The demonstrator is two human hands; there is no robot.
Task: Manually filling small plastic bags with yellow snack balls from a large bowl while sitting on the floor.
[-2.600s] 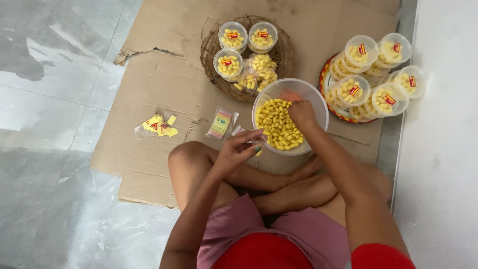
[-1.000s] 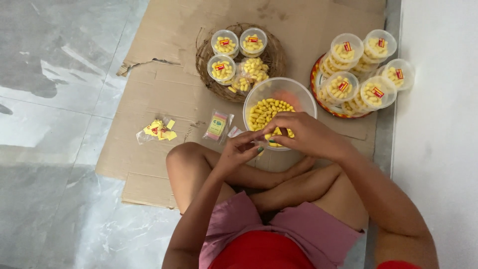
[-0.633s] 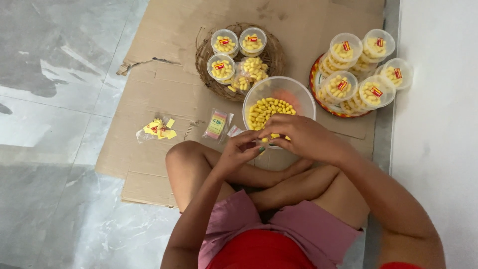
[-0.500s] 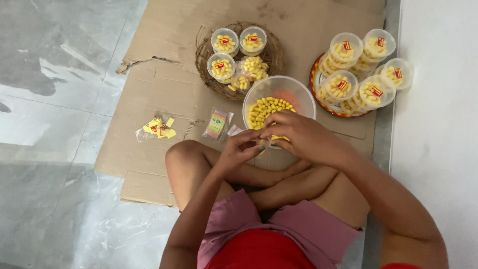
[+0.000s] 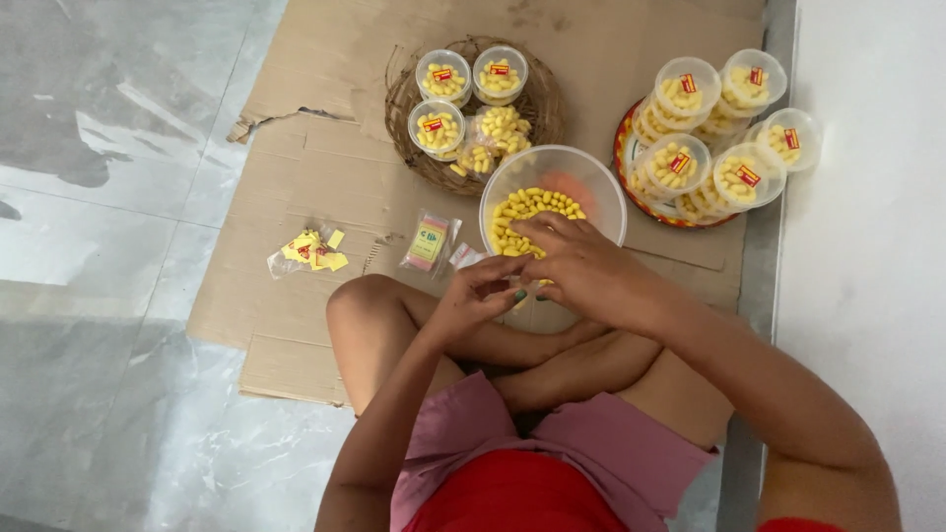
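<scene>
Under both hands lies a flattened sheet of brown cardboard (image 5: 325,167), torn along its left edge, spread over a glossy grey marble-patterned floor (image 5: 108,197), with a pale plain surface (image 5: 867,246) running along the right. The person sits cross-legged on it. Just beyond the right hand (image 5: 581,268) stands a large clear plastic bowl (image 5: 601,182) partly filled with small yellow oblong pieces (image 5: 527,209); that hand rests over the bowl's near rim, fingers curled and pinched against the left hand (image 5: 473,296), whose fingertips close on something small and clear, too hidden to identify. Farther past the bowl sits a round woven basket (image 5: 547,94) holding three lidded clear tubs (image 5: 438,126) of the same yellow pieces, each with a red-and-yellow label, plus a loose heap. Right of the bowl, a red-rimmed round tray (image 5: 623,158) carries stacked labelled tubs. Left of the left hand lie a small clear packet (image 5: 430,241) and, farther out, a pile of yellow paper labels (image 5: 313,249).
</scene>
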